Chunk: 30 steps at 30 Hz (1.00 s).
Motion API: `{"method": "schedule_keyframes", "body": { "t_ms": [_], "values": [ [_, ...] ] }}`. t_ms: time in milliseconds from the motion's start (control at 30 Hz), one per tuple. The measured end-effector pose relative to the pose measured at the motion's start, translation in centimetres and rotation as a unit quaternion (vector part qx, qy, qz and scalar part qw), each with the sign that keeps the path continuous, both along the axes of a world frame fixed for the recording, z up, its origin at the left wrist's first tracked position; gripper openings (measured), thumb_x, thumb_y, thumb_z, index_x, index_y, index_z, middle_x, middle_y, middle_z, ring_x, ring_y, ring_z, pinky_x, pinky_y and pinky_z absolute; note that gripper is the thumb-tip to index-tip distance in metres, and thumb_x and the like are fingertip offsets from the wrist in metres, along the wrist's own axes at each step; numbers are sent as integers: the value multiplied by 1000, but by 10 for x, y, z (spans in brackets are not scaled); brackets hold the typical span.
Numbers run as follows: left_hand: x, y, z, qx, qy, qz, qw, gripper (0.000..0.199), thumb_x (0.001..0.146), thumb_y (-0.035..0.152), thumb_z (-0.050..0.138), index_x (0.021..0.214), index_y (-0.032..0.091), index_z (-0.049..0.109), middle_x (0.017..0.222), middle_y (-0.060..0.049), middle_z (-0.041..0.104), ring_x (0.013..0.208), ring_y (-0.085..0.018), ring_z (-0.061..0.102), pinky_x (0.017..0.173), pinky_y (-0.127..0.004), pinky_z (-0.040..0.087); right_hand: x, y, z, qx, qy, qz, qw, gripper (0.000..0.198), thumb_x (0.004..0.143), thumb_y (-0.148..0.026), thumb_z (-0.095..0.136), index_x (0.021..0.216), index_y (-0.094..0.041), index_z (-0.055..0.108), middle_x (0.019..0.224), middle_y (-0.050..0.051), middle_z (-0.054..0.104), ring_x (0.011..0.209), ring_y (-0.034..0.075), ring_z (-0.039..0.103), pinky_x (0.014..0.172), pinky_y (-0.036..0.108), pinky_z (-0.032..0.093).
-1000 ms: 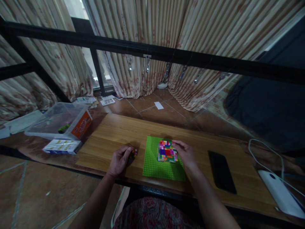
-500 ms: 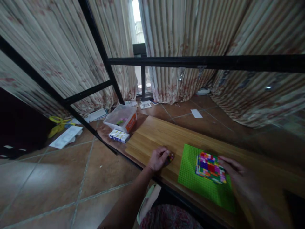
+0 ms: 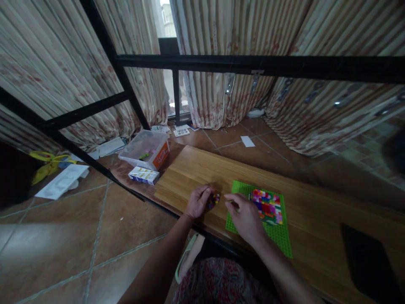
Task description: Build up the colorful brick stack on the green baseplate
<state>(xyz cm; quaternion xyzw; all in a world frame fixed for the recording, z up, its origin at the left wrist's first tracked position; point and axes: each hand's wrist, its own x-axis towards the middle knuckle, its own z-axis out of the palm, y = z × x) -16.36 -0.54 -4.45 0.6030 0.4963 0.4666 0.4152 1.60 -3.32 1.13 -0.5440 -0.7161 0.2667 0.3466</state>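
Left hand (image 3: 198, 202) cupping loose bricks (image 3: 213, 199); right hand (image 3: 243, 215) empty, fingers loosely open, reaching for them. Next: pinch one brick, carry right to baseplate (image 3: 278, 236).

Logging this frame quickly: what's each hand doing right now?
Left hand: curled shut around a cluster of small coloured bricks.
Right hand: over the green baseplate; grip cannot be told.

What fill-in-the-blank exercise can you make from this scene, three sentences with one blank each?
1. The left hand cups a cluster of small colourful ____.
2. The multicoloured block sits on a ____ baseplate.
3. The right hand lies over the baseplate's ____ edge.

Missing words: bricks; green; left
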Motion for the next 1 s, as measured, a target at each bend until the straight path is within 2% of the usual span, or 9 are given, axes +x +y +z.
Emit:
{"method": "schedule_keyframes", "body": {
  "t_ms": [67,200,300,500,600,767,867,1000],
  "values": [
    [0,0,1,5,-3,3,1000,40,92,49,43,89,18,68,91,-7,69,90,-19,62,86,-30,48,-12,8,-14,8,-55,5,998,26,86,-17,46,97,-22,68,96,6,69,89,20,65,83,33,49],
    [1,1,2,5,-13,6,1000,39,92,48,43,86,18,68,93,-7,69,93,-19,62,89,-30,47,-20,28,-34,8,-124,27,992,31,85,-7,43,91,-22,69,91,6,67,86,18,62,80,28,46],
    [1,1,3,1,-14,6,1000,39,92,47,44,85,17,69,96,-7,70,94,-19,63,90,-30,47,-22,37,-41,9,-147,48,988,28,86,-6,44,87,-21,68,89,6,65,85,18,60,77,27,44],
    [0,2,0,-7,-32,4,999,39,91,48,46,85,17,69,93,-7,70,91,-19,63,88,-30,48,-26,42,-47,-7,-188,34,982,26,88,-7,47,73,-19,64,79,4,59,77,16,55,71,26,39],
    [-1,4,-3,-13,-32,4,999,38,91,47,48,88,16,70,95,-8,71,93,-19,64,89,-31,48,-26,38,-39,-7,-171,22,985,24,90,-9,48,75,-19,65,80,4,59,79,16,55,72,26,39],
    [-1,6,-7,-15,-45,21,999,35,89,47,52,87,17,70,98,-8,71,97,-21,64,92,-34,48,-7,14,1,37,-41,1,998,21,93,-15,49,83,-21,67,88,3,63,85,15,58,77,26,43],
    [0,6,-7,-23,-49,28,998,35,88,48,53,86,18,71,97,-8,70,98,-21,64,96,-37,47,29,-3,19,60,33,-39,997,19,95,-21,49,89,-23,68,92,3,65,88,16,59,79,27,45],
    [1,6,-5,-38,-48,44,997,35,86,49,55,87,18,72,99,-9,71,99,-22,63,99,-40,46,92,-13,12,49,64,-151,985,21,92,-30,51,90,-22,69,93,5,65,86,18,60,76,30,47]
  ]
}}
